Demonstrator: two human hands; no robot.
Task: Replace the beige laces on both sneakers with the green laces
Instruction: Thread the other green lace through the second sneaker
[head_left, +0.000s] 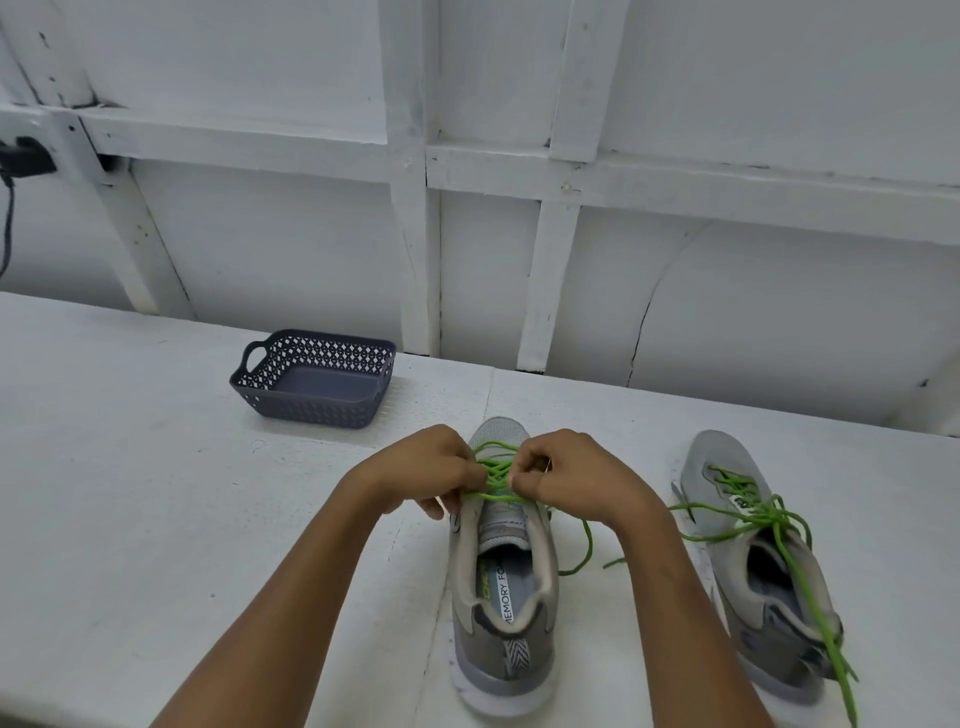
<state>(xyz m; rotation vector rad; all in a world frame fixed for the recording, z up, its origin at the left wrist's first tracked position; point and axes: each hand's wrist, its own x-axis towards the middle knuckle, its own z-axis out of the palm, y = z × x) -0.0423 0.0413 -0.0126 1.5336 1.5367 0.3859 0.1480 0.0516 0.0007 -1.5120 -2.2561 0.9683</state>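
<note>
Heel-first toward me sits the grey sneaker (501, 623) on the desk (156, 493), which puts its eyelets right under my reach. The left grip (431, 467) and right grip (566, 475) each pinch the green lace (496, 475) over the tongue, looks like cinching or knotting. The second sneaker (769, 597), just to the right, is already strung green with loose ends, so I'd say nearly done; the navy basket (317, 379) sits further back on the left.

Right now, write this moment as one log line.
left hand, right hand: pinch green lace | left sneaker: being laced | right sneaker: green-laced
</note>
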